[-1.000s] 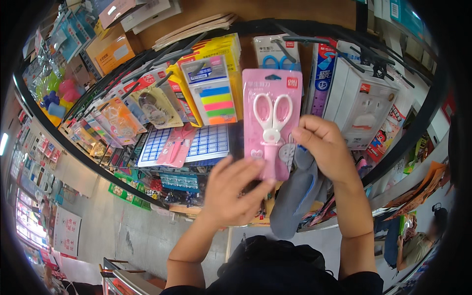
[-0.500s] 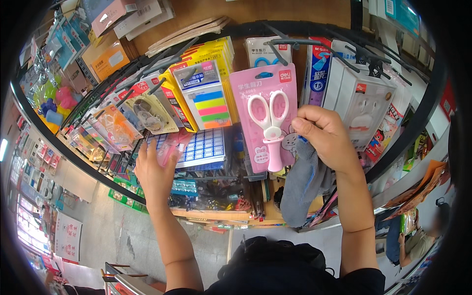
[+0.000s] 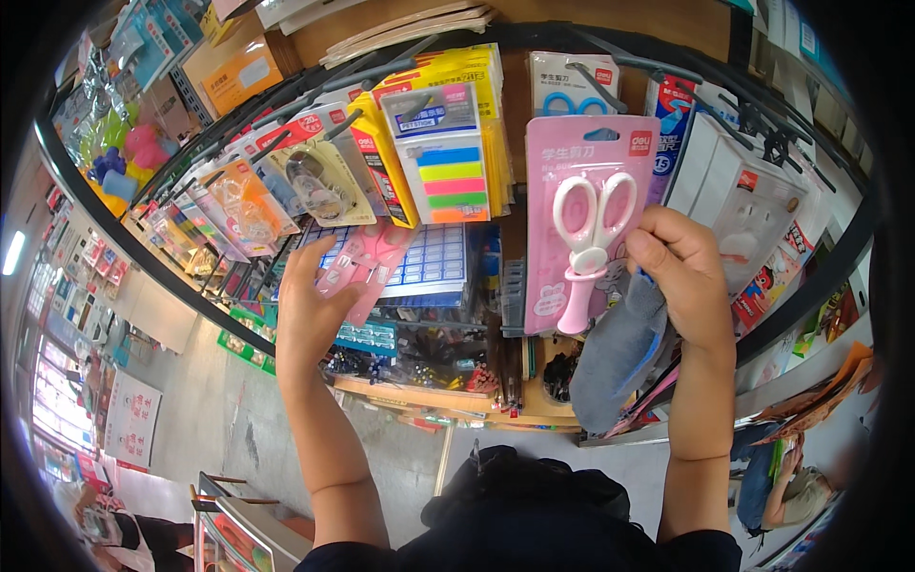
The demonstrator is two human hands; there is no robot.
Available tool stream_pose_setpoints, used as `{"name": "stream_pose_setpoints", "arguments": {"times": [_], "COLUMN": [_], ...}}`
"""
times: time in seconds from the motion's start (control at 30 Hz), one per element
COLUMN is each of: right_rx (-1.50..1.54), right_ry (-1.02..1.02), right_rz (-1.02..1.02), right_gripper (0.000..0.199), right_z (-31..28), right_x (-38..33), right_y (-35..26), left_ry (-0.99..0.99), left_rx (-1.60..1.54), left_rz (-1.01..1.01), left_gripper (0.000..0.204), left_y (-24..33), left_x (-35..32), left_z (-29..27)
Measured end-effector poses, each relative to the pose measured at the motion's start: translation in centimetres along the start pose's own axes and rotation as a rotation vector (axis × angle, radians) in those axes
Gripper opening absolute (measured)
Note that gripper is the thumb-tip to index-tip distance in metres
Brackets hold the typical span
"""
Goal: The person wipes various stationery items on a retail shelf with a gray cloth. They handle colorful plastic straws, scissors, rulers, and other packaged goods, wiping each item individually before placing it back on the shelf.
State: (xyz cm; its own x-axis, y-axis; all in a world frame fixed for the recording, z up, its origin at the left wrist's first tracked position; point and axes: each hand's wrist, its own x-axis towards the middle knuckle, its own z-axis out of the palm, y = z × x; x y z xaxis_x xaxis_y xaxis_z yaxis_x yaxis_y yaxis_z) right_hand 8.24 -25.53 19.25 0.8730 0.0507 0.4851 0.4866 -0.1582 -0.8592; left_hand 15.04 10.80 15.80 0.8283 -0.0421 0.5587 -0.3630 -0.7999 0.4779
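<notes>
In my right hand [image 3: 681, 272], thumb and fingers are closed on the right edge of a pink carded pack of scissors [image 3: 558, 219] with white finger loops and a pink blade cover. The same hand grips a grey cloth [image 3: 615, 357] with a blue edge, hanging below the pack. Lower on the left, my left hand [image 3: 310, 310] closes its thumb over a smaller pink carded pack of scissors [image 3: 367, 257]. Behind that pack lie blue-and-white label sheets [image 3: 434, 257]. Another scissors pack [image 3: 572, 91] with blue handles hangs behind the large pink one.
A black display rack [image 3: 143, 253] curves around me, its metal hooks sticking outward. Page-marker packs [image 3: 443, 157] and white boxes [image 3: 748, 210] hang from it. Pens [image 3: 448, 372] lie on a lower shelf. Other people [image 3: 801, 491] are at lower right and lower left.
In the view, my right hand, the large scissors pack and the cloth have shifted rightward. The small pink pack under my left thumb shows more plainly, and another person appears at lower left.
</notes>
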Motion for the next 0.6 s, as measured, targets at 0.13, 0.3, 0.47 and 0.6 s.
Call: {"name": "stream_pose_setpoints", "arguments": {"times": [0.13, 0.3, 0.47, 0.6], "right_rx": [0.032, 0.029, 0.031, 0.034], "right_ry": [-0.013, -0.034, 0.014, 0.043], "right_rz": [-0.008, 0.001, 0.024, 0.041], "right_gripper": [0.022, 0.021, 0.021, 0.02], "right_z": [0.0, -0.1, -0.4, -0.8], "right_x": [0.3, 0.3, -0.1, -0.6], "right_y": [0.7, 1.0, 1.1, 1.2], "left_ry": [-0.07, -0.023, 0.029, -0.119], "left_rx": [-0.144, -0.098, -0.113, -0.373], "left_rz": [-0.193, -0.005, 0.091, -0.179], "left_gripper": [0.052, 0.044, 0.042, 0.039], "left_y": [1.5, 0.0, -1.0, 0.8], "left_x": [-0.5, -1.6, -2.3, -2.8], "left_z": [-0.7, -0.5, -0.2, -0.6]}}
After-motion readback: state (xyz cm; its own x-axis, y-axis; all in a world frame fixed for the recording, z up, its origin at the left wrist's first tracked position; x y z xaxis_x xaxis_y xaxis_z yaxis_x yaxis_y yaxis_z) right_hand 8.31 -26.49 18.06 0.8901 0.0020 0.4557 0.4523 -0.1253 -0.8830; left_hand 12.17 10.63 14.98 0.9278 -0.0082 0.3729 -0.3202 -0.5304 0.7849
